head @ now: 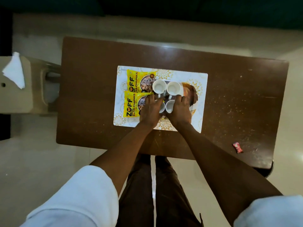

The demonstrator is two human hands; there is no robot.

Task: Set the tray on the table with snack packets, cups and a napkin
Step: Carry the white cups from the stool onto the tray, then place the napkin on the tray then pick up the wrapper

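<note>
A white tray (200, 102) with gold flower patterns lies in the middle of the brown table (91, 82). Two yellow snack packets sit on its left side, one (137, 81) behind the other (131, 105). An orange-brown packet (191, 94) lies on the tray's right. Four white cups stand in the centre: two at the back (158, 86) (173, 88) and two at the front. My left hand (150, 110) grips the front left cup (162, 107). My right hand (179, 110) grips the front right cup (169, 106).
A white napkin (14, 71) lies on a beige chair (19, 99) left of the table. A small red wrapper (237, 147) lies near the table's front right corner. My legs stand at the table's near edge on a pale floor.
</note>
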